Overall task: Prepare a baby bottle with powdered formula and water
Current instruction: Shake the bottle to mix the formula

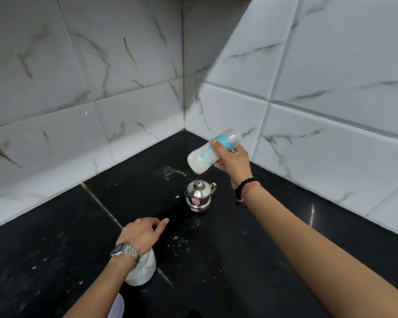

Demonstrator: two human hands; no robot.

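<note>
one bottle (210, 152), one steel pot (198, 196), perhaps one jar (145, 270)

Two bare forearms, no sleeves.
The left wrist wears a silver metal watch (125, 250); the right wrist wears a black bead bracelet (243, 185) and pink threads (251, 188).

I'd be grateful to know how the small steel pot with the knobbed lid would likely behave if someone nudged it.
The steel pot looks polished, so it would probably slide on the glossy black counter. Its rounded belly is wider than its top, so tipping seems unlikely. The lid may rattle; its fit can't be judged.
</note>
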